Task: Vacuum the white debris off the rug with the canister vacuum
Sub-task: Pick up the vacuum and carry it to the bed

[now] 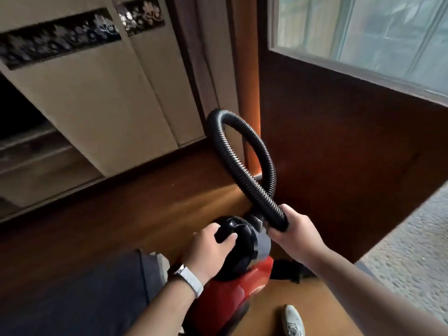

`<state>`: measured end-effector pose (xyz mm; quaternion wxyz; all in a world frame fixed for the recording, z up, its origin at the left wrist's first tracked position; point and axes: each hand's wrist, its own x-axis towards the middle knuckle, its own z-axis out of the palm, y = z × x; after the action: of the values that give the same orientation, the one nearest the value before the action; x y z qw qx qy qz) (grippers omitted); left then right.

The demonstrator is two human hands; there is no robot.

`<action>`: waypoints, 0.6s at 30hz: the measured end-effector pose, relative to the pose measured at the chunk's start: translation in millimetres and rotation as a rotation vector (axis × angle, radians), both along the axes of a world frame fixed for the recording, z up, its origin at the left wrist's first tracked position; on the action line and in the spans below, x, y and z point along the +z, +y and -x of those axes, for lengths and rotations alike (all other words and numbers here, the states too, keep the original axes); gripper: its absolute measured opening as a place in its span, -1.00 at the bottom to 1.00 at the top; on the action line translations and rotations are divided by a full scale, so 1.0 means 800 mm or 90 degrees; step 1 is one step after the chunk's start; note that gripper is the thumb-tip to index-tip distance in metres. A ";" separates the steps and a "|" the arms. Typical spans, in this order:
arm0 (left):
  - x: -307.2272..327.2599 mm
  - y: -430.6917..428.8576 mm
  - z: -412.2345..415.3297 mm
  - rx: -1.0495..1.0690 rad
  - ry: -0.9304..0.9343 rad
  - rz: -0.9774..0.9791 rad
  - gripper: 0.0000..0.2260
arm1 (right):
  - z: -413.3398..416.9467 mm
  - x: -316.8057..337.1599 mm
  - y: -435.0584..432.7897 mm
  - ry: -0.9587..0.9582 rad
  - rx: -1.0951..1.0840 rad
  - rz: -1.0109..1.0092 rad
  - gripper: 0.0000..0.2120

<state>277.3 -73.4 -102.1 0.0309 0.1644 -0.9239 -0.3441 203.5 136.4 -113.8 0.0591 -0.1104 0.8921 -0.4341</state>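
Atop canister vacuum (228, 294), left hand (211, 248); round black hose (236, 166), right hand (294, 232).

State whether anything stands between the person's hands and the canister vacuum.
Nothing visible does. The left hand already grips the canister vacuum at its black top, and the right hand grips the hose near its end. No white debris is in view.

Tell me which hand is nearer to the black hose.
Right. The right hand grips the hose at its end; the left hand holds the vacuum's black top, short of where the hose plugs in.
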 end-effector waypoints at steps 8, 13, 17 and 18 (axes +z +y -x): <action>0.025 -0.037 0.108 0.138 0.047 -0.030 -0.77 | 0.161 0.010 -0.050 0.043 0.124 0.013 -0.74; 0.027 -0.093 0.146 0.227 0.050 -0.070 -0.78 | 0.226 0.005 -0.120 0.056 0.217 -0.054 -0.64; 0.010 -0.152 0.177 0.267 0.045 -0.111 -0.86 | 0.275 -0.003 -0.191 0.068 0.258 -0.091 -0.72; 0.004 -0.171 0.189 0.271 0.039 -0.120 -0.88 | 0.286 -0.005 -0.212 0.068 0.270 -0.095 -0.72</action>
<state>126.5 -209.9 -98.9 0.1154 0.3473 -0.8306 -0.4197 -25.6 -33.0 -117.6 0.1095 -0.3133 0.8806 -0.3383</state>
